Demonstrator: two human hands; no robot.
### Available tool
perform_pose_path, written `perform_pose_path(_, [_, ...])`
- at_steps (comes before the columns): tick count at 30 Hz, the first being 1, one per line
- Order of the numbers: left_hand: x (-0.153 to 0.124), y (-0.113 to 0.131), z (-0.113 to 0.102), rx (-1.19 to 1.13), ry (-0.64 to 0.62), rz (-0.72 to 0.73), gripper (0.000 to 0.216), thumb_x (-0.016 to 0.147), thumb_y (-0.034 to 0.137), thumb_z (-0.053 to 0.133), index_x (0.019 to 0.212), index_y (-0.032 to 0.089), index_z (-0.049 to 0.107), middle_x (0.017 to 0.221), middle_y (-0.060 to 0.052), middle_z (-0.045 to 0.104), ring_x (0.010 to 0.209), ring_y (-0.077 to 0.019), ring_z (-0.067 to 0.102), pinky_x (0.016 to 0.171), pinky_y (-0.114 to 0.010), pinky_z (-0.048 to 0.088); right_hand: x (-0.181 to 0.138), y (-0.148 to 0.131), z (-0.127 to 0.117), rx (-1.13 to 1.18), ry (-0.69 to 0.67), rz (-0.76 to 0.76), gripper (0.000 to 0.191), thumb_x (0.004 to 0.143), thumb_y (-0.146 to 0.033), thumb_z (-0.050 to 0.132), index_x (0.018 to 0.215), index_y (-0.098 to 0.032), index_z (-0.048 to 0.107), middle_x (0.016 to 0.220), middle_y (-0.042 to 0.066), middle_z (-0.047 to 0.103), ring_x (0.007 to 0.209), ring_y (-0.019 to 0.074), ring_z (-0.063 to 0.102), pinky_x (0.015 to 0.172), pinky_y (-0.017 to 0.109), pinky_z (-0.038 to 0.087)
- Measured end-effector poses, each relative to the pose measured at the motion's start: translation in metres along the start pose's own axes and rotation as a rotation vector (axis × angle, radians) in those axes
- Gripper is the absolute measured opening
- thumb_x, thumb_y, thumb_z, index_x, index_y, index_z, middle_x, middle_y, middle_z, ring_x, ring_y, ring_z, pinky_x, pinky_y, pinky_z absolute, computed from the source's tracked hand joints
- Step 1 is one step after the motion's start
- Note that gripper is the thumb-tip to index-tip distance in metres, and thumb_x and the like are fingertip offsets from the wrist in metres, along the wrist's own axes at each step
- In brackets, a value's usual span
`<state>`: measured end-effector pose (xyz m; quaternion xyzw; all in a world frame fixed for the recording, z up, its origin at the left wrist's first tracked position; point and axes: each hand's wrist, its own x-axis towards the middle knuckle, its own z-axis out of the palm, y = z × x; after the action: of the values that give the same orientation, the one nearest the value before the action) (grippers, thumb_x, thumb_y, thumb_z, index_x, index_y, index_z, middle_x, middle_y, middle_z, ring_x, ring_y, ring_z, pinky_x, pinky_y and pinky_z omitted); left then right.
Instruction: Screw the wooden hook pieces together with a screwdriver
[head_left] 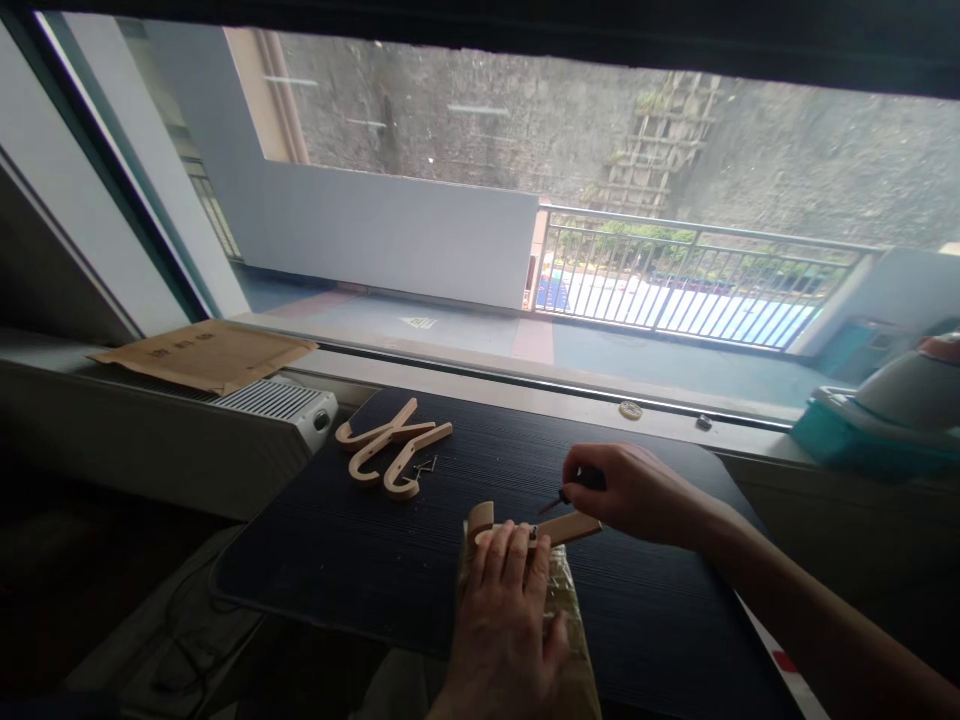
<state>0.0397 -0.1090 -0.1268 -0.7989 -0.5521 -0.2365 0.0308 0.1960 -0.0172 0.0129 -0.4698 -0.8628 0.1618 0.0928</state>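
Note:
My left hand [504, 610] presses a pale wooden hook [574, 527] down on a box wrapped in shiny tape [571, 610]. Its fingers lie over the hook's middle, hiding part of it. A small dark screw [533, 533] shows beside the fingertips. Closed around the dark handle of a screwdriver [553, 503] is my right hand [619, 490], just above the hook's straight end. The screwdriver's thin tip points down and left, apart from the screw. Farther left on the table lie more wooden hooks [397, 447] with several loose screws [424, 467] beside them.
The black table [330, 560] stands against a window sill. A brown paper envelope [217, 352] rests on a white radiator-like unit [296, 402] at left. On the sill sit a roll of tape [630, 410] and a small dark object [703, 423]. A teal container [840, 425] stands at right.

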Motion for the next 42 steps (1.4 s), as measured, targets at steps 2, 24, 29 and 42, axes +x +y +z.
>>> perform_pose_path(2, [0.001,0.002,-0.002,-0.005,-0.007,-0.013,0.056,0.081,0.044,0.051,0.131,0.018,0.048,0.136,-0.011,0.047,0.126,-0.0306,0.037,0.105,-0.048,0.029,0.0,0.0,-0.001,0.004,-0.01,-0.003,0.016,0.077,-0.031,0.05,0.079,-0.023,0.064,0.068,-0.002,0.062,0.057,0.0103,0.048,0.053,0.023,0.028])
perform_pose_path(24, [0.004,0.004,-0.004,-0.032,-0.038,-0.051,0.057,0.08,0.047,0.052,0.128,0.015,0.051,0.135,-0.01,0.049,0.126,-0.0292,0.038,0.107,-0.046,0.029,0.01,-0.007,-0.003,-0.092,-0.085,-0.073,0.016,0.075,-0.032,0.052,0.078,-0.024,0.065,0.07,-0.003,0.064,0.061,0.0106,0.052,0.055,0.023,0.03])
perform_pose_path(29, [0.004,0.005,-0.005,-0.028,-0.032,-0.047,0.057,0.08,0.046,0.052,0.128,0.015,0.051,0.134,-0.01,0.049,0.126,-0.0286,0.038,0.107,-0.045,0.03,0.013,-0.01,-0.005,-0.121,-0.121,-0.078,0.017,0.075,-0.032,0.052,0.08,-0.024,0.065,0.072,-0.002,0.065,0.062,0.0111,0.052,0.055,0.023,0.031])
perform_pose_path(42, [0.004,0.005,-0.005,-0.013,-0.01,-0.032,0.055,0.08,0.043,0.052,0.127,0.015,0.052,0.133,-0.011,0.049,0.125,-0.029,0.038,0.106,-0.046,0.03,0.032,-0.023,-0.026,-0.191,-0.318,-0.233,0.018,0.074,-0.03,0.057,0.089,-0.021,0.062,0.081,-0.001,0.064,0.066,0.0108,0.052,0.054,0.021,0.034])
